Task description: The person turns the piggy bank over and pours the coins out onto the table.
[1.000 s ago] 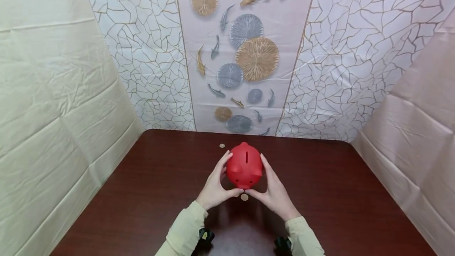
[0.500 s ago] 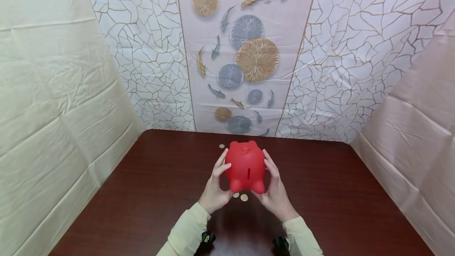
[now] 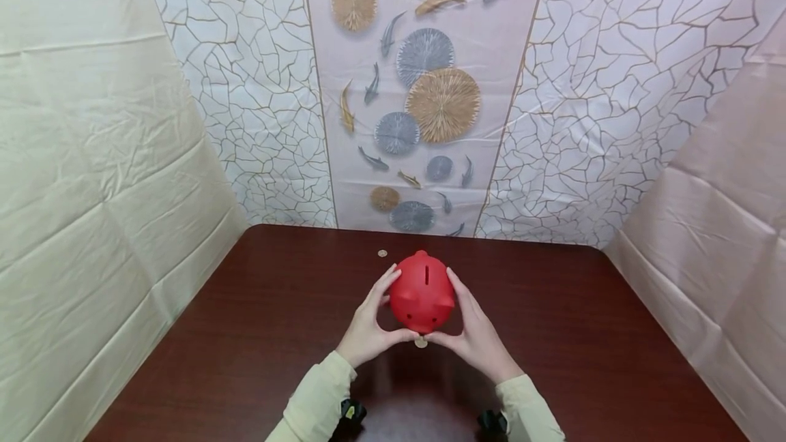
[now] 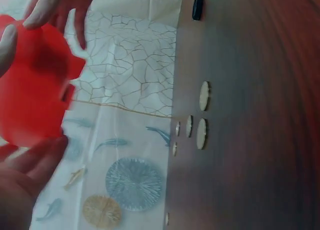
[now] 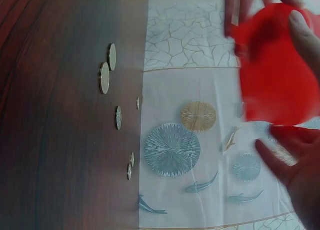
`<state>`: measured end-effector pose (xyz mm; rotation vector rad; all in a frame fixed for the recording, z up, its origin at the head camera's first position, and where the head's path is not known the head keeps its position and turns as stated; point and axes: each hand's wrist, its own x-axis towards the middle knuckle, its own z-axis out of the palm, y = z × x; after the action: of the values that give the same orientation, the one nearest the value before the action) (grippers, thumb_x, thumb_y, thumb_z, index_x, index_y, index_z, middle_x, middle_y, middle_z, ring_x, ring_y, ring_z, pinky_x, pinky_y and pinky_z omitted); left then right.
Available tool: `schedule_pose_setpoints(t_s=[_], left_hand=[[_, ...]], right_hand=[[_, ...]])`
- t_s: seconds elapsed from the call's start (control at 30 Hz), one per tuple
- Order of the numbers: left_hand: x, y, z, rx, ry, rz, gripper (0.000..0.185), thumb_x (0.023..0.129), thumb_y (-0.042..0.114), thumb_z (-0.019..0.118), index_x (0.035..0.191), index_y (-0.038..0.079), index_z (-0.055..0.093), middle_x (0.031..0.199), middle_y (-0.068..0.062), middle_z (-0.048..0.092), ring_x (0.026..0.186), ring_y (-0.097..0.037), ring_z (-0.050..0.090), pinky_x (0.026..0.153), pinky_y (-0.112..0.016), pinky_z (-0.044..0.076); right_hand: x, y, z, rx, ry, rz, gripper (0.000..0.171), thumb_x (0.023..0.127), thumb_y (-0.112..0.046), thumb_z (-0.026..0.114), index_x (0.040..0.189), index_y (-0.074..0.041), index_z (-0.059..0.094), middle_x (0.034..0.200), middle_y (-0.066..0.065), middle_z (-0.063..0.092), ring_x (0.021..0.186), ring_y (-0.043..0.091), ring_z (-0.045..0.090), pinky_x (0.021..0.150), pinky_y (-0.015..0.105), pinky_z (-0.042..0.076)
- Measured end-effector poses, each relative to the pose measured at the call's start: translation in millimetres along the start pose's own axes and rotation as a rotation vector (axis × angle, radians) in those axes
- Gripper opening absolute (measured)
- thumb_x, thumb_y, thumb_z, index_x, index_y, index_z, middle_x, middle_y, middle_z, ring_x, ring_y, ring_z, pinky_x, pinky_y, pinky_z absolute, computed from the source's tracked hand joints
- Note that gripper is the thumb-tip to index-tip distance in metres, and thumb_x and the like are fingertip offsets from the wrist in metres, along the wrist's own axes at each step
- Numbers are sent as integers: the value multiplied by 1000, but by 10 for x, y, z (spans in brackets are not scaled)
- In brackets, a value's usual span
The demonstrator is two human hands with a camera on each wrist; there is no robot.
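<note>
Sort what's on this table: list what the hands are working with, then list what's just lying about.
In hand:
- red piggy bank, held off the table between left hand and right hand
- coins lying on the table beneath it

Lying about:
- lone coin near the table's far edge
- small black object on the table
- dark wooden table
- fish-pattern backdrop

dark wood table (image 3: pixel 258 333); small coins (image 4: pixel 202 133) scattered on it, one coin (image 3: pixel 383 253) near back edge.
</note>
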<state>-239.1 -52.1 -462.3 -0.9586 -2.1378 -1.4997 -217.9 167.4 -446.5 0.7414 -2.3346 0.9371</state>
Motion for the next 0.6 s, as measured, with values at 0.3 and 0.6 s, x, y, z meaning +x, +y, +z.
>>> schedule_pose_setpoints(t_s=[0.3,0.6], left_hand=[[-55,-18,-8,8,-94,-346,78,77,38,81,144,30,43,128,-4,63,71,-7,67,72,-21,56],[113,85,-104,-44,-54,-214,89,74,29,85,146,38,34,137,-4,55,96,-21,70,81,-31,59]], right_hand=[[-44,4,44,-8,-230,380,98,72,-46,82,150,-12,33,131,13,61,112,31,63,89,48,56],[50,-76,-25,63,-9,193,106,69,-34,87,154,-26,25,146,12,48,126,32,54,94,54,52]])
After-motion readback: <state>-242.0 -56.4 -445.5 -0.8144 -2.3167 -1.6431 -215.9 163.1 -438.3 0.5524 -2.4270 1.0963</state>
